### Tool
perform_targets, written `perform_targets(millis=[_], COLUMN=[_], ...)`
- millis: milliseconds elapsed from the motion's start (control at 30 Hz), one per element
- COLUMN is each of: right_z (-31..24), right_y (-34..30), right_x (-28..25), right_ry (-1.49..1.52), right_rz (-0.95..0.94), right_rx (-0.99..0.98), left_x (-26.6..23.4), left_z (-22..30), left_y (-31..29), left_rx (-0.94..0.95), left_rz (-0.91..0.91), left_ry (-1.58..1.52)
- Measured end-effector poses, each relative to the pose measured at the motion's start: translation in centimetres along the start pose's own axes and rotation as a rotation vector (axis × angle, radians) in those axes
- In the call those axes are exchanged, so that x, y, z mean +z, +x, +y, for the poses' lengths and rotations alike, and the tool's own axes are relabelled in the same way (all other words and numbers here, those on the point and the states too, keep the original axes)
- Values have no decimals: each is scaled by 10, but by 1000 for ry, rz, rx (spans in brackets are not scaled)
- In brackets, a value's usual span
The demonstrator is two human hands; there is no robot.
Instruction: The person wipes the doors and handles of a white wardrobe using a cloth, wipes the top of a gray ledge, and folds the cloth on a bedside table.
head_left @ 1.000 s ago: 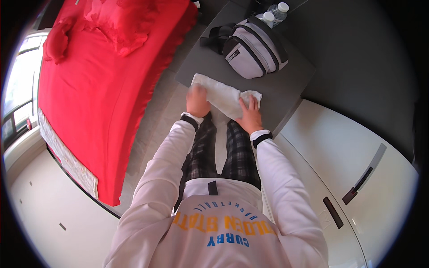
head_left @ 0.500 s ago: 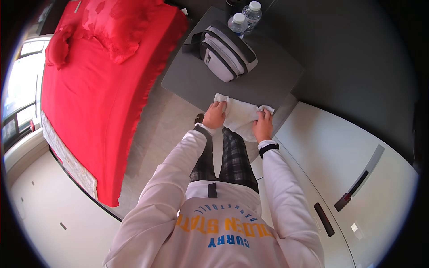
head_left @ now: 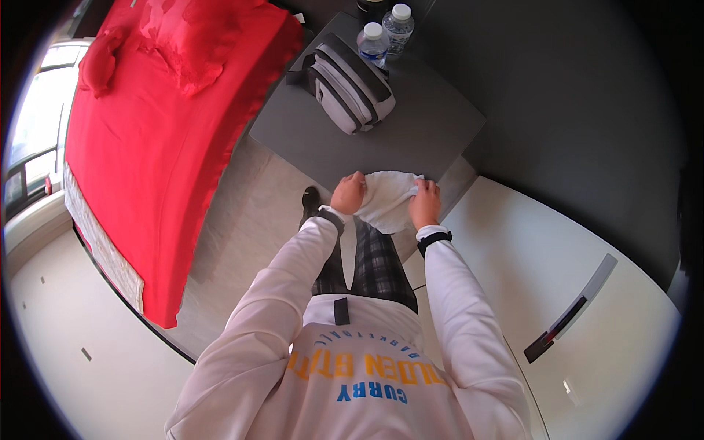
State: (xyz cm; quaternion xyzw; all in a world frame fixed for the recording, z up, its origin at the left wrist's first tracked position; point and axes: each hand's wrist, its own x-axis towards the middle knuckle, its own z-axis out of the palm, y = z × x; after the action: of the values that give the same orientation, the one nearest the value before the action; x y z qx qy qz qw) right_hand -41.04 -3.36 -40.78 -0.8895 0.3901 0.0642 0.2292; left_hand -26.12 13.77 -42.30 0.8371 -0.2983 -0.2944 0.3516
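A white cloth (head_left: 387,202) hangs stretched between my two hands, in front of the near edge of a dark grey table (head_left: 308,139). My left hand (head_left: 348,193) is closed on its left upper corner. At the opposite corner, my right hand (head_left: 424,203) grips the cloth with bent fingers. The lower part of the cloth hangs over my dark plaid trousers. On the table beyond the cloth lies a grey and black bag (head_left: 348,84). Two clear bottles with white caps, a nearer bottle (head_left: 372,48) and a farther bottle (head_left: 398,31), stand behind the bag.
A bed with a red cover (head_left: 169,147) fills the left side, with red pillows (head_left: 187,44) at its far end. White cabinets with dark handles (head_left: 572,308) stand at the right. Pale floor (head_left: 242,220) runs between bed and table. A dark shoe (head_left: 311,198) shows by my left hand.
Both hands have drawn the cloth slightly toward me, off the table's near edge. Its top corners are now gathered in my fingers. The view has shifted a little.
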Motion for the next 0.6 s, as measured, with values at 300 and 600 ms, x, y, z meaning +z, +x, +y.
perform_targets(millis=[300, 600], right_z=[-17, -125], right_y=[9, -10], right_x=[1, 12], right_ry=[-45, -216], right_rz=[-127, -477], right_rx=[-139, -409], left_x=[-30, -132], left_z=[-12, -83], left_y=[-29, -121], left_rx=[-73, -297], left_rz=[12, 281], left_ry=[45, 43])
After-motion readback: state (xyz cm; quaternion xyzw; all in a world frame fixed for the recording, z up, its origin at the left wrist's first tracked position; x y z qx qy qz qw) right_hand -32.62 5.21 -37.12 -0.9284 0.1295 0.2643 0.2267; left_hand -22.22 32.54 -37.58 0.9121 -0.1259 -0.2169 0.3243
